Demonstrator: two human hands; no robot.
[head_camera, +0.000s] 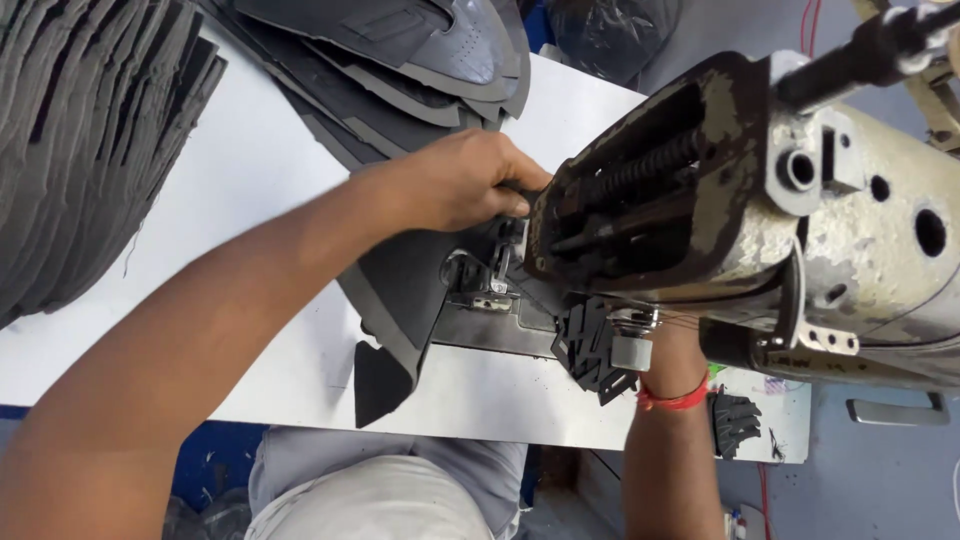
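Our left hand (470, 180) pinches the dark shoe piece (405, 290) flat on the white worktop (250, 190) beside the presser foot (492, 280); right hand hidden behind the sewing machine (760, 200), grip untellable—we feed steadily.

Bright, even light falls from above; the white table (250, 180) glares slightly. The near forearm and the machine head (780, 220) look soft and stretched.

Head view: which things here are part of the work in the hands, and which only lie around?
In use:
- left hand
- dark piece under the presser foot
- sewing machine
- right hand, hidden behind the machine

Lying about:
- grey stack
- cut pieces
- small black pieces
- white table
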